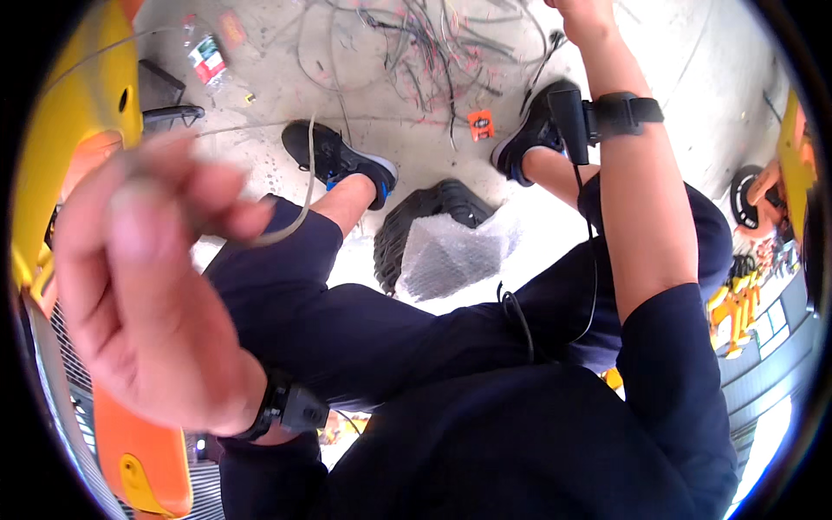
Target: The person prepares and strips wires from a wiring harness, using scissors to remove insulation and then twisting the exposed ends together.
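Note:
My left hand, large and blurred at the left, is closed, its thumb and fingers pinching a thin greyish cable. From the fingertips the cable curves up past my left shoe. At the upper edge, my right hand is partly cut off by the picture's rim. Its fingers hardly show, so their grip is hidden. Just below it is a dark cable end; whether the hand touches it cannot be made out. Both wrists wear black straps with small devices, a lead running down from the right one.
Loose wires and offcuts litter the floor ahead. A plastic bottle lies far left, an orange tag near my right shoe. Bubble wrap partly covers a black ribbed object between my legs. Yellow framework flanks my left.

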A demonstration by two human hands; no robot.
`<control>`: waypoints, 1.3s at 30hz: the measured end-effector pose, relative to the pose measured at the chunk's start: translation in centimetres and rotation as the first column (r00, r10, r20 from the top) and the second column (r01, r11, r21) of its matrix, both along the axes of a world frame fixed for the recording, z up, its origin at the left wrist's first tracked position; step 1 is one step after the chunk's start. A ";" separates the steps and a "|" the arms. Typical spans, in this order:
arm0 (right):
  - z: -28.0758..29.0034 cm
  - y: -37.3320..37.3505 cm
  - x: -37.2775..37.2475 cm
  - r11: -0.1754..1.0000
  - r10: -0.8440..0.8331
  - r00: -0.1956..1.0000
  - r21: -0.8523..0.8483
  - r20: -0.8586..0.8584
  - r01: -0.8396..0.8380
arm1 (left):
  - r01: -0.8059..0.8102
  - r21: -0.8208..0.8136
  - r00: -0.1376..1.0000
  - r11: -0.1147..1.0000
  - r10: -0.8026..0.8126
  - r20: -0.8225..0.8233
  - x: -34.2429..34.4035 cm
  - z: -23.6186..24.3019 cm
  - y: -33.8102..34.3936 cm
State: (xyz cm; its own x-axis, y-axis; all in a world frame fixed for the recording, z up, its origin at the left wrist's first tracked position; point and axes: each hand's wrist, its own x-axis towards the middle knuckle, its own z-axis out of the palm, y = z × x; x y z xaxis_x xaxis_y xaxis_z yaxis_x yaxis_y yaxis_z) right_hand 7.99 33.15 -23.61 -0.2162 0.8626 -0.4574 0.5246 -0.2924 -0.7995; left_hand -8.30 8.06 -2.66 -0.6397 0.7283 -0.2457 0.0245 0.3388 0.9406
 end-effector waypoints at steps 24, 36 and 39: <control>24.1 -11.1 8.2 0.832 0.400 0.499 0.076 -0.769 -0.550 | 0.115 0.514 0.992 0.850 -0.069 -0.107 5.3 0.8 -3.6; 23.1 -11.7 7.2 0.923 0.314 0.512 0.132 -0.799 -0.360 | 0.086 0.622 0.986 0.778 0.024 -0.165 4.0 7.5 -2.0; 22.8 -10.8 8.1 0.943 0.268 0.552 0.097 -0.790 -0.320 | 0.154 0.630 0.973 0.761 -0.008 -0.229 5.0 10.9 -1.1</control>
